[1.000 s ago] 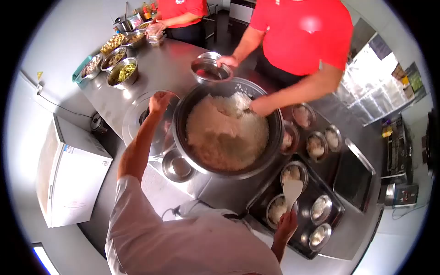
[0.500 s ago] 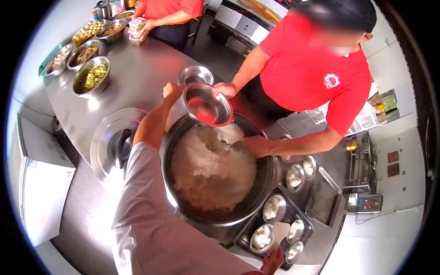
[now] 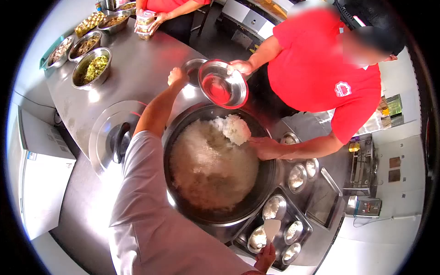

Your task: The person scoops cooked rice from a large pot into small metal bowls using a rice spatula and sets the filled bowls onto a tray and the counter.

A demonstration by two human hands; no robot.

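Observation:
My left hand (image 3: pixel 178 77) reaches across the pot, its fingers closed on the rim of a metal bowl (image 3: pixel 193 72). That bowl is partly hidden behind a larger metal bowl (image 3: pixel 223 85) in a co-worker's hand (image 3: pixel 241 67). Low in the view, my right hand (image 3: pixel 265 258) grips a white rice paddle (image 3: pixel 272 228), its blade over a small metal bowl of rice (image 3: pixel 257 239). Between my arms stands a big dark pot (image 3: pixel 170 183) of steaming rice (image 3: pixel 211 169). The co-worker's other hand (image 3: pixel 265 147) is at its right rim beside a raised clump of rice (image 3: pixel 235 129).
Several small rice bowls (image 3: pixel 274 207) stand on a black tray (image 3: pixel 240 238) and beside it. Left of the pot lies a clear lid (image 3: pixel 103 137) with a dark handle. Bowls of food (image 3: pixel 94 68) line the far left, near another person's hands (image 3: pixel 158 22) holding containers.
The co-worker's bowl has moved up and right, and a clump of rice has risen from the pot. My left hand has shifted slightly right; my paddle has moved left over a rice bowl.

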